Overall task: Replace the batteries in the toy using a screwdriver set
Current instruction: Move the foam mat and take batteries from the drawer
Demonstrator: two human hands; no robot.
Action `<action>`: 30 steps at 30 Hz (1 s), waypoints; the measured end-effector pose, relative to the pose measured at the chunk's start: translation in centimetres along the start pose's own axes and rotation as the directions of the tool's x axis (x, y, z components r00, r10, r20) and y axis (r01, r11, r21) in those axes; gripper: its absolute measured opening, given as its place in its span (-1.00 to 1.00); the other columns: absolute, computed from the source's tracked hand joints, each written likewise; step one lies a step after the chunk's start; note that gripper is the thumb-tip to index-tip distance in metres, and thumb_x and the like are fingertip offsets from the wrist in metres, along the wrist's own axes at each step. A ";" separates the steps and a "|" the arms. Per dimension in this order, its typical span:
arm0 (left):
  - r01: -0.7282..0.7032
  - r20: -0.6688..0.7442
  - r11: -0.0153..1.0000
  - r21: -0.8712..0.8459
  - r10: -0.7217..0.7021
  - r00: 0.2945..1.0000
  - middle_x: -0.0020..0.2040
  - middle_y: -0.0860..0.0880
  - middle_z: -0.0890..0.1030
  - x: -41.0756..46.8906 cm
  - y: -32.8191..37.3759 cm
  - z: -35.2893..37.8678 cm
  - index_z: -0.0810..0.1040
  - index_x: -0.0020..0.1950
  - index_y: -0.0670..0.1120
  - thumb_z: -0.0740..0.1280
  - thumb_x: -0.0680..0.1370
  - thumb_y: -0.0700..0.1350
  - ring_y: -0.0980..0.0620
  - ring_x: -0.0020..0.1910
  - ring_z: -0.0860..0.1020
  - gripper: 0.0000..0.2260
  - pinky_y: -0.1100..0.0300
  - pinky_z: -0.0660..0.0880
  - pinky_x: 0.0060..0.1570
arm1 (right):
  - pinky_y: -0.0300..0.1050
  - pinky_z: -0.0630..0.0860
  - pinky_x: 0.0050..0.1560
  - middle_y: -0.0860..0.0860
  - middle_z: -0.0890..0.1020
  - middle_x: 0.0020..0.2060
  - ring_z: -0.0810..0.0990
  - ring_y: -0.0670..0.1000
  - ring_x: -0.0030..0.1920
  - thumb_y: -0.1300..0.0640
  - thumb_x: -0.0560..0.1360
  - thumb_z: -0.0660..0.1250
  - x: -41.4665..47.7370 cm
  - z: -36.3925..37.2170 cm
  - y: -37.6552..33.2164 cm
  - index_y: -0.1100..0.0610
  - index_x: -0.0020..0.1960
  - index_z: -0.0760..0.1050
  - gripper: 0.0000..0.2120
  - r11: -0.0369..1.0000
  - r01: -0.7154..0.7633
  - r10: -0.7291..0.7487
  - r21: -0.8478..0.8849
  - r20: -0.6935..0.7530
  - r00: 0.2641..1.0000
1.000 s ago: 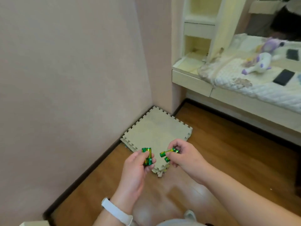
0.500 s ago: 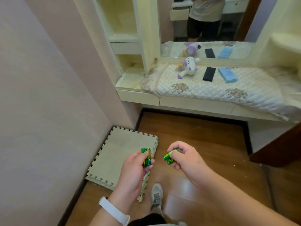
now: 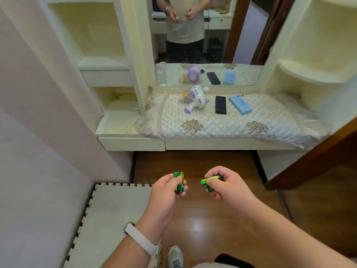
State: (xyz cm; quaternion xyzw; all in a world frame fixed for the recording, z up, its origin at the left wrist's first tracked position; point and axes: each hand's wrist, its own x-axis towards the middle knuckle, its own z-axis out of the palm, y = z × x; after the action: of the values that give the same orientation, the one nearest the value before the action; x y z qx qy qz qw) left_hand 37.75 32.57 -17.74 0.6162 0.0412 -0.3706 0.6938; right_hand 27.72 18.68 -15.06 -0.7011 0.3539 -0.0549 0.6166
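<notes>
My left hand (image 3: 164, 192) grips a pair of green and yellow batteries (image 3: 179, 181), held upright. My right hand (image 3: 225, 185) pinches more green batteries (image 3: 209, 179), one lying sideways and another below it. Both hands hover over the wooden floor, well short of the dressing table. On the quilted cover (image 3: 222, 124) lies a white and purple toy (image 3: 195, 98) on its side. To its right rest a black flat case (image 3: 220, 104) and a light blue box (image 3: 240, 104).
A mirror (image 3: 193, 35) behind the table reflects the person and the objects. Cream shelves (image 3: 102, 62) stand left and right. A foam puzzle mat (image 3: 116, 219) covers the floor at the lower left beside the wall. My shoe (image 3: 174, 256) shows at the bottom.
The view has swung right and up from the wall corner to face the dressing table squarely. Both hands keep the same hold on the batteries.
</notes>
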 end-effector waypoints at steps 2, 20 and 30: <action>0.021 0.028 0.999 0.028 -0.022 0.999 -0.15 -0.15 0.62 1.8 0.8 0.1 0.56 0.11 -0.24 0.28 0.62 -0.25 0.03 -0.22 0.60 -0.88 0.21 0.55 -0.25 | -0.26 0.42 -0.42 -0.05 0.60 -0.43 0.45 -0.11 -0.50 0.31 0.48 0.32 1.1 0.0 -0.4 0.12 -0.16 0.55 -0.88 1.000 -0.012 0.012 0.000 -0.015 1.000; 0.091 0.066 0.977 0.191 -0.105 0.992 -0.16 -0.14 0.62 16.8 5.0 14.4 0.59 0.05 -0.21 0.28 0.62 -0.25 0.05 -0.25 0.60 -0.90 0.22 0.56 -0.25 | -0.19 0.38 -0.41 0.04 0.60 -0.38 0.50 -0.07 -0.44 0.28 0.48 0.35 17.7 -11.9 -0.2 0.18 -0.11 0.55 -0.96 0.977 -0.095 0.122 0.191 -0.133 0.984; 0.103 -0.010 0.951 0.291 -0.105 0.994 -0.21 -0.11 0.58 24.0 6.5 26.9 0.57 0.00 -0.22 0.27 0.63 -0.24 0.06 -0.29 0.57 -0.90 0.26 0.54 -0.26 | -0.10 0.38 -0.37 0.09 0.57 -0.36 0.49 0.00 -0.40 0.25 0.48 0.32 28.6 -24.1 1.6 0.16 -0.12 0.53 -0.97 0.976 -0.127 0.143 0.178 -0.077 0.987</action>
State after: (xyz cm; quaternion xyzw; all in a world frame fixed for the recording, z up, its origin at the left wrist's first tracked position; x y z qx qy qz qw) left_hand 48.01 -2.55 -18.29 0.7075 0.0166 -0.4103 0.5752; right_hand 35.95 -17.30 -21.21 -0.6162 0.4218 -0.0745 0.6609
